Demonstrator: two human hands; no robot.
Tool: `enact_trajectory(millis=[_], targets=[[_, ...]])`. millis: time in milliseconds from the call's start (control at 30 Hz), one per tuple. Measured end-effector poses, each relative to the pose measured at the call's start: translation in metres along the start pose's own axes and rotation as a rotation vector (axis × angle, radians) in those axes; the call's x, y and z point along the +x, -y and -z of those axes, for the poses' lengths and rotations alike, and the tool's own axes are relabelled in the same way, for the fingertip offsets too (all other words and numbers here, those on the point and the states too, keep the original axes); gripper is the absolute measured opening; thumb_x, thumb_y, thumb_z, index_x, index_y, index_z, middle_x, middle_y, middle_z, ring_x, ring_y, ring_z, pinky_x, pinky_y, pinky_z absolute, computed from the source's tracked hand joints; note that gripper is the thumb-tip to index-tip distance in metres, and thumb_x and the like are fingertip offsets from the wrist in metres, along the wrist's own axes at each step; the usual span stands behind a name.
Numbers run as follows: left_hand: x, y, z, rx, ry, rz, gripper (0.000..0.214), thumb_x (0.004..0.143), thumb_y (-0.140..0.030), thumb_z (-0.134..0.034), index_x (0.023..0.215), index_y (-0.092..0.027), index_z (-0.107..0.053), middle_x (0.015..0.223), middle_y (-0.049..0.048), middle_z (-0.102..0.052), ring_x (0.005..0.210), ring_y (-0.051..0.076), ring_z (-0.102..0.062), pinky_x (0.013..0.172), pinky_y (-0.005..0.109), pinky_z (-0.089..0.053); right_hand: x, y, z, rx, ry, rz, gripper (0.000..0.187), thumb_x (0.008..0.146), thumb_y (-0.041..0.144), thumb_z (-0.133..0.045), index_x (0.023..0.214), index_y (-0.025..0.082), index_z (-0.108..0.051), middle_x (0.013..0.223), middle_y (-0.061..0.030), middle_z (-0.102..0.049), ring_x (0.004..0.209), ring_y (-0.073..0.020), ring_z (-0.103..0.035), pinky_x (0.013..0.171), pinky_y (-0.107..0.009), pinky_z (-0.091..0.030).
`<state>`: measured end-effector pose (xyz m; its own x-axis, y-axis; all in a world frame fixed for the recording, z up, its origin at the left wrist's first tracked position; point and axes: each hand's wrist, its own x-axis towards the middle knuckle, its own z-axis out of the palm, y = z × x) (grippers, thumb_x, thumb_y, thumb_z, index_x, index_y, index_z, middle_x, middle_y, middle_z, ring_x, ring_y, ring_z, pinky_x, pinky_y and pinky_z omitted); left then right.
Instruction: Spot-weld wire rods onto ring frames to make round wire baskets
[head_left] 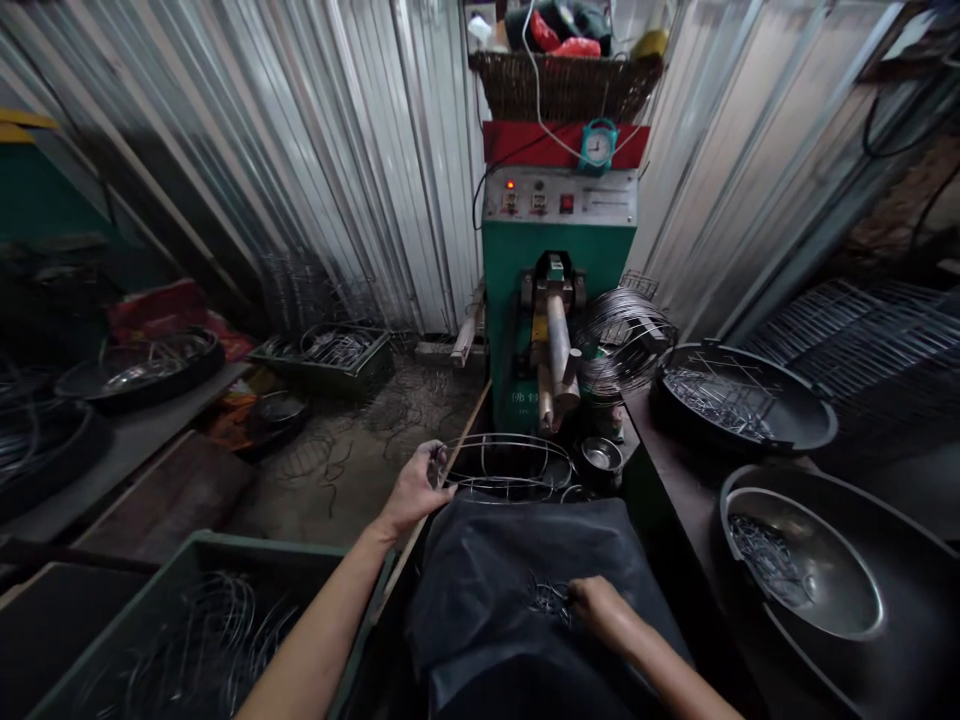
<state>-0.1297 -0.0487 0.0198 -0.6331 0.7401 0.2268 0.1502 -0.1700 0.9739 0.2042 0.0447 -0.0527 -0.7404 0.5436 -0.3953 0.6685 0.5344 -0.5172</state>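
My left hand (416,488) is closed on the left rim of a round wire basket frame (510,468), which lies in front of a green welding machine (556,290). My right hand (600,608) rests on the dark cloth (510,580) over my lap, fingers pinched at a small heap of short wire pieces (549,596). The machine's metal electrode arm (558,345) sticks out toward me just above the frame.
On the right bench stand a black pan (795,430) of wire pieces and a steel bowl (847,590) inside a large black pan. A small steel cup (600,456) sits by the machine. A green crate (217,560) of wire hoops is at lower left. Corrugated metal walls surround.
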Motion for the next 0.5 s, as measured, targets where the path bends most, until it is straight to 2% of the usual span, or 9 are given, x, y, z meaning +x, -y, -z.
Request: enact_trajectory(millis=[100, 167, 233, 367, 500], targets=[[0.004, 0.006, -0.010, 0.078, 0.078, -0.111, 0.054, 0.041, -0.002, -0.075, 0.092, -0.019, -0.064, 0.088, 0.0052, -0.060, 0.086, 0.022, -0.056, 0.089, 0.031, -0.042, 0.007, 0.001, -0.012, 0.186, -0.034, -0.120, 0.016, 0.071, 0.011, -0.044, 0.069, 0.018, -0.058, 0.065, -0.0013, -0.062, 0.063, -0.0165, -0.062, 0.054, -0.022, -0.040], [0.008, 0.014, -0.018, 0.130, 0.116, -0.195, 0.048, 0.045, -0.003, -0.073, 0.089, -0.020, -0.065, 0.088, 0.0060, -0.060, 0.087, 0.024, -0.055, 0.091, 0.034, -0.040, 0.010, -0.008, -0.017, 0.393, -0.032, -0.238, 0.016, 0.072, 0.016, -0.042, 0.076, 0.019, -0.058, 0.060, 0.0017, -0.058, 0.048, -0.0137, -0.058, 0.044, -0.021, -0.037], [0.011, 0.023, -0.026, 0.137, 0.111, -0.222, 0.047, 0.046, -0.002, -0.071, 0.088, -0.021, -0.065, 0.088, 0.0061, -0.059, 0.088, 0.025, -0.054, 0.093, 0.036, -0.039, 0.008, -0.020, -0.021, 0.534, -0.028, -0.311, 0.014, 0.070, 0.021, -0.043, 0.077, 0.019, -0.056, 0.056, 0.0042, -0.054, 0.038, -0.0112, -0.052, 0.037, -0.020, -0.033], [0.015, 0.043, -0.038, 0.089, 0.001, -0.169, 0.050, 0.043, -0.002, -0.073, 0.088, -0.022, -0.063, 0.087, 0.0049, -0.058, 0.089, 0.024, -0.053, 0.094, 0.035, -0.038, -0.001, -0.036, -0.029, 0.590, -0.061, -0.290, 0.011, 0.067, 0.029, -0.046, 0.071, 0.020, -0.052, 0.055, 0.0052, -0.050, 0.036, -0.0098, -0.047, 0.036, -0.021, -0.031], [0.014, 0.064, -0.047, 0.199, -0.067, -0.169, 0.053, 0.046, -0.010, -0.074, 0.095, -0.021, -0.057, 0.090, 0.0036, -0.057, 0.087, 0.021, -0.055, 0.088, 0.034, -0.042, -0.005, -0.039, -0.031, 0.553, -0.135, -0.215, 0.016, 0.066, 0.036, -0.048, 0.067, 0.020, -0.052, 0.059, 0.0024, -0.052, 0.052, -0.0138, -0.055, 0.048, -0.023, -0.040]])
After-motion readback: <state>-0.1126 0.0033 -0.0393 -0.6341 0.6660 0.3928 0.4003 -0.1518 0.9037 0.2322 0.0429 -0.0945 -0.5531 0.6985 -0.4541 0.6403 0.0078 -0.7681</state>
